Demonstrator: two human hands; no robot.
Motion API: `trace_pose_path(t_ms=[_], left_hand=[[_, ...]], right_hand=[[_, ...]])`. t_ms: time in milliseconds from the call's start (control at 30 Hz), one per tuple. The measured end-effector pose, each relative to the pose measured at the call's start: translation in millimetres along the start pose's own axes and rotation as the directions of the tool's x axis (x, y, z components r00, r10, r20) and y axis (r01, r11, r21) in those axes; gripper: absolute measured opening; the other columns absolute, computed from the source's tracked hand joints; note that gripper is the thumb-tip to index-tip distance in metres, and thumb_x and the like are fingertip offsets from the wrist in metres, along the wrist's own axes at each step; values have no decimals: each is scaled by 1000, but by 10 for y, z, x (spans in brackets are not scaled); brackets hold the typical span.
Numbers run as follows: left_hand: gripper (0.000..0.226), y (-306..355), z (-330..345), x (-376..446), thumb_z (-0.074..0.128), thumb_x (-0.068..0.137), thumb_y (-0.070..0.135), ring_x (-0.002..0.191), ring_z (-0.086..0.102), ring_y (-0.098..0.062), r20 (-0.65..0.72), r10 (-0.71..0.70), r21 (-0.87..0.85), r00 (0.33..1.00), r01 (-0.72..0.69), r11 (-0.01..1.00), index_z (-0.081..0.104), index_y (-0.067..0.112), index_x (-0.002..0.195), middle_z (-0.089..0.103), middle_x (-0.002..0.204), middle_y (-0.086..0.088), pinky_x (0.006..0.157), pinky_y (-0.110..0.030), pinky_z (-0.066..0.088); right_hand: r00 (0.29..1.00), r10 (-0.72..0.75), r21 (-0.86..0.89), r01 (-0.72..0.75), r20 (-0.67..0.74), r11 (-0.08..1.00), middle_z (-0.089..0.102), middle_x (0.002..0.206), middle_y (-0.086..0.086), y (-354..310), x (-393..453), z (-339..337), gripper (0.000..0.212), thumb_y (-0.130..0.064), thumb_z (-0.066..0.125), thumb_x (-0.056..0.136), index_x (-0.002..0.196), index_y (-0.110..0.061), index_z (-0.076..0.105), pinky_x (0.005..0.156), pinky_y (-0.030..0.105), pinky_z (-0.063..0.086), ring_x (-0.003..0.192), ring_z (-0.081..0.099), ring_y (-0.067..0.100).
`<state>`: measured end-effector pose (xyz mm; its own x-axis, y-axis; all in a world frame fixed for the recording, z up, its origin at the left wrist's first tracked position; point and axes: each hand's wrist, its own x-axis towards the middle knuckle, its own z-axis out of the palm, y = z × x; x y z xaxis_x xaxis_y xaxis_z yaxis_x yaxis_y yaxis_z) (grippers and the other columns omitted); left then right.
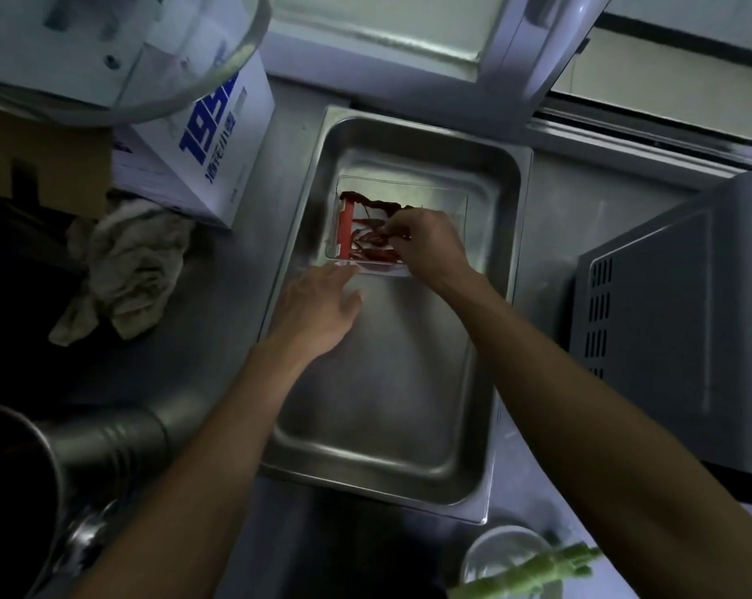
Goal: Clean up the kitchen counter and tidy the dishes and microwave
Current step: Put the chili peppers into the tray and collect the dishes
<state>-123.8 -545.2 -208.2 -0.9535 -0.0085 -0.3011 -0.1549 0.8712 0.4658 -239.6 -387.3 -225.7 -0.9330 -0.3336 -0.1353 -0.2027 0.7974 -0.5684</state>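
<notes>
Two bare arms are seen from above, reaching into a deep steel tray (413,434) set on a steel bench (253,201). A grey microwave (676,322) stands just right of the tray; a white box (201,149) and a crumpled cloth (123,265) lie to its left. At the tray's far end sits a clear plastic tub (443,196) holding red chillies (369,248). The right hand (426,248) is curled inside the tub, apparently pinching a chilli. The left hand (318,309), fingers straight and relaxed, touches the tub's near rim. Steadying that rim should keep the light tub from sliding or tipping. Open room is left in the tray's near half, though its high walls call for a lift straight up.
</notes>
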Motion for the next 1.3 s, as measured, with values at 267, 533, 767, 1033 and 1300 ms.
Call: trace_pose_path(t_ms=[267, 533, 767, 1033, 1300], left_hand=[[43, 64, 26, -17, 48, 99, 43, 129, 52, -22, 23, -38, -62, 999, 39, 997, 49, 29, 140, 54, 144, 2, 105, -48, 46], [47, 305, 2, -339, 46, 102, 40, 140, 39, -23, 55, 44, 14, 998, -45, 999, 44, 26, 147, 45, 152, -2, 114, -47, 33], [46, 729, -121, -695, 46, 102, 42, 135, 44, -25, -15, 133, 88, 991, -132, 987, 46, 27, 145, 48, 150, -2, 111, -42, 34], [42, 1029, -162, -1213, 53, 100, 40, 126, 53, -25, -102, 259, 142, 960, -244, 959, 53, 24, 139, 56, 141, -2, 100, -44, 46], [42, 1425, 10, -1688, 53, 99, 40, 123, 55, -25, -113, 317, 181, 942, -294, 938, 54, 23, 138, 60, 136, -3, 99, -46, 47]], right_hand=[[996, 2, 37, 1, -85, 999, 75, 103, 6, -9, -233, -95, 21, -17, 65, 89, 107, -15, 75, 82, 41, 55, 94, 67, 22], [994, 53, 70, -46, -95, 996, 70, 117, 3, -18, -905, -474, 25, -19, 63, 94, 118, -15, 70, 93, 31, 52, 106, 63, 15], [984, 28, 51, -19, -174, 999, 69, 120, 2, -92, -1604, -907, 27, -23, 63, 95, 121, -17, 67, 95, 31, 52, 108, 63, 14], [958, -22, 100, 53, -287, 994, 70, 118, 4, -182, -2335, -1054, 27, -18, 63, 95, 120, -13, 69, 94, 29, 52, 106, 63, 14], [938, 0, 104, 39, -346, 994, 71, 114, 2, 64, -3007, -1173, 25, -19, 65, 94, 118, -13, 70, 86, 22, 46, 101, 62, 12]])
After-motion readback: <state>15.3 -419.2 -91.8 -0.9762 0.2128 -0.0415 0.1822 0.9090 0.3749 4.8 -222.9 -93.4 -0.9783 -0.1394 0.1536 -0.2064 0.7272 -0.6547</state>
